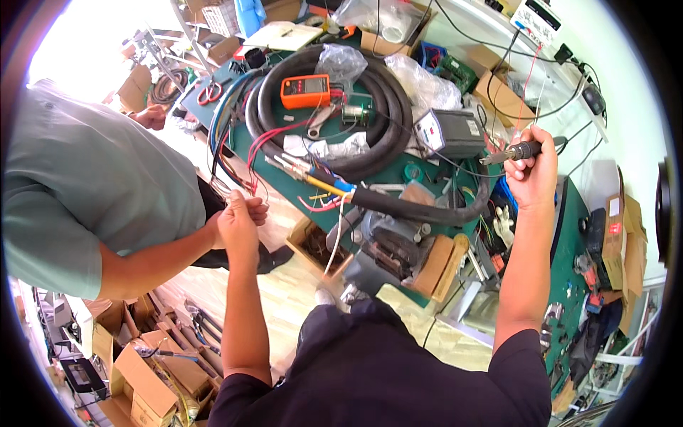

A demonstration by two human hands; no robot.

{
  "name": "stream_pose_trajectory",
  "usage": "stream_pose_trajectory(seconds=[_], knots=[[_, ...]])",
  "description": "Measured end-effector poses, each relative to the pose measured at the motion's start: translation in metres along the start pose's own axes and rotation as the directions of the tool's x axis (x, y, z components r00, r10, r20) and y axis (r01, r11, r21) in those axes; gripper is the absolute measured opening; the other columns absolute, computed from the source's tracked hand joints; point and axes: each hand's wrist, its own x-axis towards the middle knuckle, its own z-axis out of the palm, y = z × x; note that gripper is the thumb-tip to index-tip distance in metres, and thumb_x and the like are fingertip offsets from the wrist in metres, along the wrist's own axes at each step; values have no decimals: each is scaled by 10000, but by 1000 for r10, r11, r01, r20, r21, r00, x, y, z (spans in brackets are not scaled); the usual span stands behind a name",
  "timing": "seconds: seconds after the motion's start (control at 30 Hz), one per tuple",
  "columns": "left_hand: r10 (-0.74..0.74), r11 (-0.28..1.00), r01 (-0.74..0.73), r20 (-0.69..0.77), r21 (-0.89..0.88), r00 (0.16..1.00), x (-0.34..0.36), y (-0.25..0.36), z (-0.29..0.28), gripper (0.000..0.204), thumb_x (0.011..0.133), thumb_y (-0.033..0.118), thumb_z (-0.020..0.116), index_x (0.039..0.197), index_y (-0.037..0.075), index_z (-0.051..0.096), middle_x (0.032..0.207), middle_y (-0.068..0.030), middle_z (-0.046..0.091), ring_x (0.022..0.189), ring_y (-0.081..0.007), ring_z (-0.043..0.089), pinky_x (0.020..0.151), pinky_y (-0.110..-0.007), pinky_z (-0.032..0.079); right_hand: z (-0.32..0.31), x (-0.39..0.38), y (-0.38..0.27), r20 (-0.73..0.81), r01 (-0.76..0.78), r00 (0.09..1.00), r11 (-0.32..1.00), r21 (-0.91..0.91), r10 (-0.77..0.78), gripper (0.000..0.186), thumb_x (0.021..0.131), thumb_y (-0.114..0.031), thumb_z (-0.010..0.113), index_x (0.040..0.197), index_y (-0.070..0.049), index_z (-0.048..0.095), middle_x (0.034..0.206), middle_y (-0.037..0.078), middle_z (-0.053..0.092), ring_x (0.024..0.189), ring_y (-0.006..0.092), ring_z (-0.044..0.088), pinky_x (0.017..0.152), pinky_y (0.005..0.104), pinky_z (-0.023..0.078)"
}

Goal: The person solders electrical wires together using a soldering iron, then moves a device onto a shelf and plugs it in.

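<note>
My left hand (237, 226) is closed in a pinch at the ends of several thin wires (250, 179), some of them red. A co-worker's hand meets mine there and partly overlaps it, so which fingers grip which wire is hard to make out. The wires come from the stripped end of a thick black cable (405, 205), which lies coiled on the green table (388, 174). Raised at the right, my right hand (530, 167) wraps round a dark ribbed cylindrical tool (523, 151) with a metal tip pointing left.
An orange multimeter (306, 91) rests on the coil, near a wrench (321, 121). Close to my right hand stands a grey box-shaped device (448, 133). Red-handled scissors (209, 93) lie at the table's left edge. A co-worker (99, 192) stands at left, above cardboard boxes (153, 377).
</note>
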Motion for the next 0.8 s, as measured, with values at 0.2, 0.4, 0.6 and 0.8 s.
stream_pose_trajectory(seconds=[0.2, 0.4, 0.6, 0.8], knots=[[61, 998, -60, 118, -14, 991, 48, 39, -11, 385, 970, 326, 464, 853, -10, 610, 689, -39, 591, 589, -98, 544, 537, -211, 420, 33, 21, -7, -109, -1, 994, 1000, 11, 2, 238, 862, -281, 576, 729, -103, 493, 482, -26, 370, 373, 89, 363, 348, 216, 267], [40, 999, -40, 226, -6, 973, 96, 50, -9, 316, 971, 267, 469, 887, 1, 618, 711, -49, 608, 573, -96, 534, 527, -225, 431, 63, 24, -13, -110, 58, 990, 962, -268, -91, 283, 897, -264, 510, 668, -101, 473, 444, -21, 369, 323, 78, 356, 280, 204, 246], [12, 999, -28, 344, 41, 939, 138, 38, -25, 292, 965, 252, 484, 920, -9, 606, 738, -53, 609, 611, -101, 544, 561, -229, 445, 96, 10, -17, -189, 140, 959, 932, -335, -212, 290, 888, -306, 568, 692, -102, 501, 475, -20, 413, 335, 76, 348, 298, 196, 246], [67, 997, -46, 419, -58, 905, 133, 56, -35, 326, 974, 272, 472, 798, 15, 569, 629, -45, 562, 562, -99, 523, 524, -227, 430, 125, -13, -14, -288, 342, 871, 912, -226, -398, 250, 868, -301, 646, 800, -96, 519, 614, 3, 503, 560, 104, 478, 420, 199, 325]])
